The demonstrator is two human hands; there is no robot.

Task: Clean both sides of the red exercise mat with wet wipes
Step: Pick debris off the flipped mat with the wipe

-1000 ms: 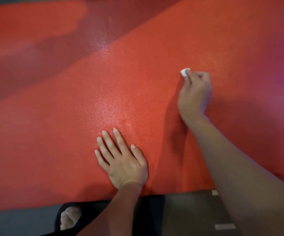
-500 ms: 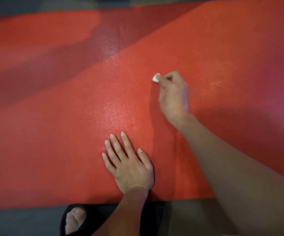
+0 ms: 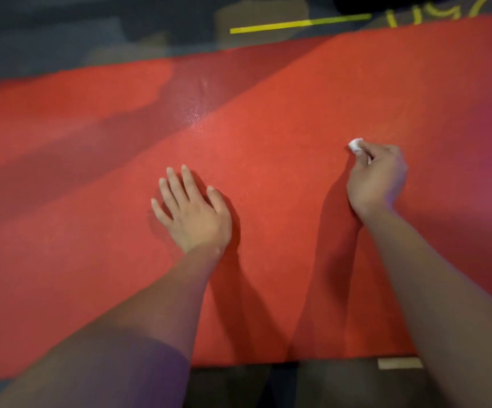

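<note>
Near edge first: our left hand lies flat, fingers spread, pinning the red mat on the floor. At 2 o'clock our right hand pinches a wadded wet wipe. Best w/ overlapping strokes, steady pressure, toward far edge.

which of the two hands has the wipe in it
The right hand, fingers curled, pinches the white wipe against the red mat; the left hand lies flat, holding nothing.
</note>
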